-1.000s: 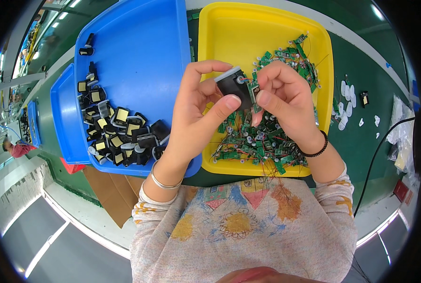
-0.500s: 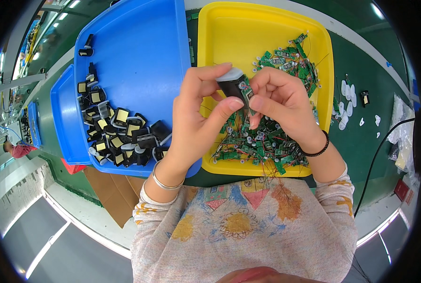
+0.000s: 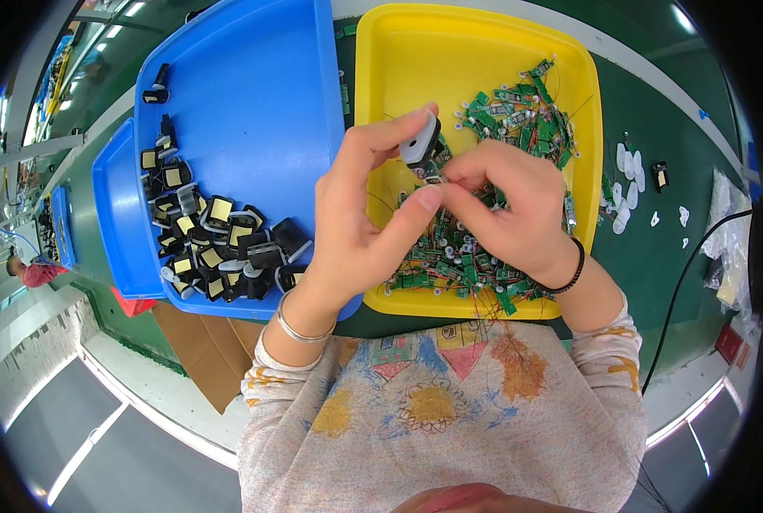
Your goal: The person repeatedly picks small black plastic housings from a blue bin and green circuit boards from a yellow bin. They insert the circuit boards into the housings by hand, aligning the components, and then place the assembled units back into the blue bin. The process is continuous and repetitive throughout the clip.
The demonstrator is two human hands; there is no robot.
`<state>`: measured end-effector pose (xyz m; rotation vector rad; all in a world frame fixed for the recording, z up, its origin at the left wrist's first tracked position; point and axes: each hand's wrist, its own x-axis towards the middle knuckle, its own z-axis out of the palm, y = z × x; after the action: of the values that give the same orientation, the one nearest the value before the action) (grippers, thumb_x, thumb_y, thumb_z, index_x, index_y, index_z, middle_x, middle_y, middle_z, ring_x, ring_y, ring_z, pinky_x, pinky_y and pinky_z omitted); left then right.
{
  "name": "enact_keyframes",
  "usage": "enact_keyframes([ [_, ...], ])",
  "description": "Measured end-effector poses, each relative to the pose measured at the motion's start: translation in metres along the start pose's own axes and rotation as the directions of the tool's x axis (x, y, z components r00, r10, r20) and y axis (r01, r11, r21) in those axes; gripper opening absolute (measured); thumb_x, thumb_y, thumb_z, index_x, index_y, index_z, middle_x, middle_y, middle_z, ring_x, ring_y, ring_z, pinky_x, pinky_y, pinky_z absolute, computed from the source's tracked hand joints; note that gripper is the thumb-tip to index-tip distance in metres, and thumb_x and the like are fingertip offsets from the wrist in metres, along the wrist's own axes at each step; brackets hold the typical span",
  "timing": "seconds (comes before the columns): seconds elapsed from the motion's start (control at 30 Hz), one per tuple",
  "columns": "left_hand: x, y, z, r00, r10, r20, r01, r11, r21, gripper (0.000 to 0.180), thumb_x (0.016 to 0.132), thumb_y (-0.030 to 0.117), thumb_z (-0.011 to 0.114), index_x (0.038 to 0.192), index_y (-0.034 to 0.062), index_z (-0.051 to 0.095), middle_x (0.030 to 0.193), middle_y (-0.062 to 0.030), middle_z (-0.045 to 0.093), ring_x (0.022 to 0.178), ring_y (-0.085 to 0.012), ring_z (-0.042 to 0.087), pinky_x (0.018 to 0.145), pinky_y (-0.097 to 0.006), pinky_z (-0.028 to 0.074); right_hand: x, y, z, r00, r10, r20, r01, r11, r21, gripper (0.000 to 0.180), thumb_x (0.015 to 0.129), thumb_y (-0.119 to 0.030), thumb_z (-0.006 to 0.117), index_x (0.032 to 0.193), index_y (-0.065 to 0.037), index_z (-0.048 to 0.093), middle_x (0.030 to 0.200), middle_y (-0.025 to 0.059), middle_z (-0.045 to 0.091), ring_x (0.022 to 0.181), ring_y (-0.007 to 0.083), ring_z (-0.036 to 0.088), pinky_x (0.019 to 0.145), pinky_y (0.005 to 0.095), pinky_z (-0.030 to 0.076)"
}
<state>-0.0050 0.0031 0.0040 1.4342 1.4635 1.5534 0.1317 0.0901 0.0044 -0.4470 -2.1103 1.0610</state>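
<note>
One black plastic housing (image 3: 434, 147), pale-grey oval cap (image 3: 416, 144) aligned 1-to-7 o'clock; left hand (image 3: 354, 205), nearer, grips from 8 o'clock; right hand (image 3: 511, 203) apparently pinches green circuit board (image 3: 435, 178) at 5 o'clock.

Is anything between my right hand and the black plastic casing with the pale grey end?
Yes: a small green circuit board, partly hidden, at the right hand, beside the casing in the left hand. Nothing else visible intervenes.

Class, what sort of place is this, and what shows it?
Probably an electronics assembly workshop: a yellow tray holds a heap of circuit boards, and a blue tray holds many similar black cases.
</note>
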Motion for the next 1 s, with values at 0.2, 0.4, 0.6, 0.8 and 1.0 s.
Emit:
enact_keyframes([
  [0.2,-0.002,-0.003,0.001,1.0,0.01,-0.015,-0.012,0.99,-0.142,0.039,0.073,-0.002,0.053,0.111,-0.0024,0.044,0.112,-0.0203,0.053,0.102,-0.026,0.053,0.089,-0.034,0.039,-0.002,0.0,0.002,0.975,-0.22,-0.011,0.212,0.952,-0.221,0.015,0.066,-0.006,0.068,0.073,-0.005,0.055,0.064,0.0059,0.053,0.052,0.0201,0.053,0.043,0.0283,0.04],
  [0.4,-0.003,0.001,0.0,0.999,0.006,0.049,-0.001,0.995,-0.097,0.038,0.073,-0.002,0.046,0.111,-0.0002,0.038,0.115,-0.0267,0.048,0.105,-0.0231,0.05,0.092,-0.033,0.035,-0.003,-0.001,0.003,0.966,-0.26,-0.011,0.248,0.934,-0.259,0.015,0.066,-0.006,0.068,0.073,-0.004,0.055,0.065,0.0062,0.054,0.053,0.0204,0.053,0.043,0.0283,0.041],
  [0.6,-0.006,0.003,-0.002,0.994,-0.105,0.014,0.106,0.992,-0.062,0.037,0.072,-0.006,0.043,0.109,-0.0017,0.041,0.114,-0.0236,0.051,0.104,-0.0227,0.051,0.092,-0.032,0.036,-0.002,-0.004,-0.001,0.991,-0.137,0.013,0.137,0.977,-0.162,0.014,0.067,-0.007,0.069,0.073,-0.004,0.056,0.063,0.0057,0.054,0.053,0.0185,0.055,0.046,0.0263,0.042],
  [0.8,-0.002,0.008,-0.005,0.998,-0.039,0.045,0.039,0.999,0.015,0.039,0.071,-0.005,0.047,0.11,-0.0033,0.044,0.108,-0.0203,0.055,0.103,-0.0221,0.053,0.092,-0.032,0.036,-0.002,-0.007,-0.002,1.0,0.005,0.018,-0.004,1.0,-0.021,0.014,0.069,-0.008,0.069,0.073,-0.002,0.057,0.066,0.0059,0.057,0.054,0.0142,0.058,0.05,0.0229,0.044],
  [1.0,-0.003,0.006,-0.006,0.999,-0.022,0.025,0.021,0.999,0.04,0.039,0.071,-0.004,0.05,0.11,-0.0036,0.046,0.107,-0.0176,0.057,0.101,-0.0213,0.054,0.092,-0.032,0.035,-0.003,-0.005,-0.002,0.998,0.048,0.026,-0.05,0.997,0.051,0.013,0.07,-0.007,0.069,0.074,-0.001,0.057,0.066,0.0055,0.058,0.055,0.0128,0.058,0.051,0.022,0.045],
])
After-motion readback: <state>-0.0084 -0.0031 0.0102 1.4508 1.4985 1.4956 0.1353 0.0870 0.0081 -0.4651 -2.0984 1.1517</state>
